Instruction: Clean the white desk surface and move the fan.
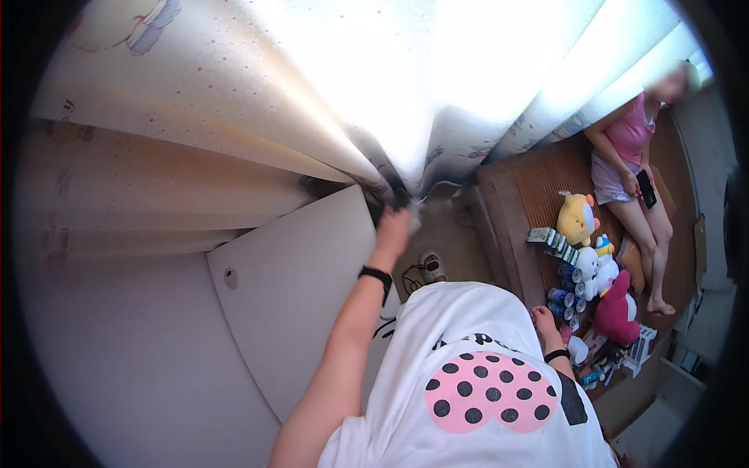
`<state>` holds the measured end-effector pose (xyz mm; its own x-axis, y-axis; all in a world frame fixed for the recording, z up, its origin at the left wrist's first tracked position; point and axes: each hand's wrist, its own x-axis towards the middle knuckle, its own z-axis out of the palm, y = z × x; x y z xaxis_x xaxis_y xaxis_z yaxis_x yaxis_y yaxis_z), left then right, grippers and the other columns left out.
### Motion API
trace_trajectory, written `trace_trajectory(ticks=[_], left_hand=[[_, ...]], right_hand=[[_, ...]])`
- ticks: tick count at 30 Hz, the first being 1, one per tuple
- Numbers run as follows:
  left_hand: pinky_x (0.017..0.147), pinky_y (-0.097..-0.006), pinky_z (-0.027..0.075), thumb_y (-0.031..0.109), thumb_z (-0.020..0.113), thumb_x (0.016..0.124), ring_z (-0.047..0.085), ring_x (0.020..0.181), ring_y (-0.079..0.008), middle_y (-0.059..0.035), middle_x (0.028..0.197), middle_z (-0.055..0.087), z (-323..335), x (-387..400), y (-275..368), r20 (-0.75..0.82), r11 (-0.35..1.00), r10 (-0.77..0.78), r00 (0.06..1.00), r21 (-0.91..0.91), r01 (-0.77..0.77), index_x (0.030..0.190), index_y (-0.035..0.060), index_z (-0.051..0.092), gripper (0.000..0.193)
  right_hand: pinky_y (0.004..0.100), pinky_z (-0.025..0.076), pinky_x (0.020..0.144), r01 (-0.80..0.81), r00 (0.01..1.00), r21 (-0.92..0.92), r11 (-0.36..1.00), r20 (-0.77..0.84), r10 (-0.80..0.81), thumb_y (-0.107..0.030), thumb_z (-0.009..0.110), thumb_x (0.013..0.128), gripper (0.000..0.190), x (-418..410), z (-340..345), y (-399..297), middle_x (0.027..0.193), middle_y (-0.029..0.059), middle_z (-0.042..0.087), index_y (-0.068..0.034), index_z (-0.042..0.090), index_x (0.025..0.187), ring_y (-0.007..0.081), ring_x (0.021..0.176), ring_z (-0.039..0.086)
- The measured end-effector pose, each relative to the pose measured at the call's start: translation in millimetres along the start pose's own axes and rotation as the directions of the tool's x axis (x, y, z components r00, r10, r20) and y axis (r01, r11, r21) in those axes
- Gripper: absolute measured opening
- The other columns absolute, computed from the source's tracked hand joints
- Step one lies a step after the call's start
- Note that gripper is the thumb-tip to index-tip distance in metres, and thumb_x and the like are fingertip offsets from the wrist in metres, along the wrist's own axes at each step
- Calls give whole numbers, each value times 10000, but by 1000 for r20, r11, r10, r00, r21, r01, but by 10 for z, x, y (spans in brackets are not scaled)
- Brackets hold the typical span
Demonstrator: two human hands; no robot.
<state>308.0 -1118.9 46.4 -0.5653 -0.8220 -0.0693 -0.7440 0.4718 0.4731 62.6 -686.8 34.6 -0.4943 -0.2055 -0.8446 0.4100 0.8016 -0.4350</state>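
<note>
My left hand (393, 225), blurred and with a black band on its wrist, reaches down past the edge of a white desktop (304, 275). It is near the gathered hem of a pale printed curtain (351, 140). A whitish blurred thing (415, 216) shows beside the fingers; whether they grip it is unclear. My right hand (544, 320) hangs by the bed's edge with its fingers loosely bent, and nothing shows in it. Several drink cans (560, 297) stand on the bed close to that hand.
A person (632, 137) sits on the bed mat (544, 181) holding a phone (646, 188). Plush toys (617, 310) and small green-and-white boxes (553, 243) lie between us. Black cables (411, 275) run over the floor beside my light-coloured clog (433, 266). The desktop has a cable hole (232, 278).
</note>
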Motion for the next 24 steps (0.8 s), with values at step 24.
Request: trace_trajectory(ticks=[24], left_hand=[[999,-545,218,305,378,899,295,1239,-382,-180,1329,359,-860,-45,-1831,-349,830,-215,912,427,359,1294,85,404,453]], right_hand=[[299,494,618,21,997,-77,997,77,-15,-141,509,870,176,202,79,-238,796,95,629,-12,585,962,164,728,611]])
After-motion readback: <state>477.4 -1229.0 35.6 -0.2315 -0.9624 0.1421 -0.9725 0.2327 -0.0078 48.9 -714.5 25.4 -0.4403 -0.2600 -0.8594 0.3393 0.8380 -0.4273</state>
